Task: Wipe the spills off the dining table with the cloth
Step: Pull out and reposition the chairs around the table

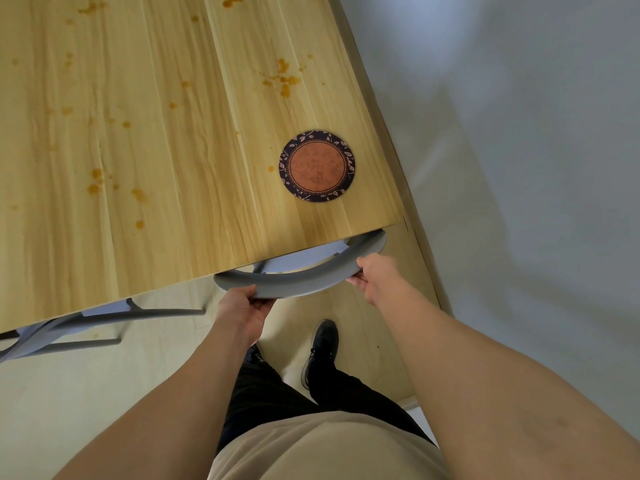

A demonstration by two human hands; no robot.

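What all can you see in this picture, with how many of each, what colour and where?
dining table: one, light wood, upper left
spills: many orange spots, scattered over the tabletop
coaster: one, round, dark patterned rim with orange centre, near the table's corner
chair backrest: one, grey, curved, at the table's near edge
second chair: one, grey frame, under the table at left
floor: pale
wall: white, right
shoes: black
trousers: black
left hand: grips the backrest
right hand: grips the backrest
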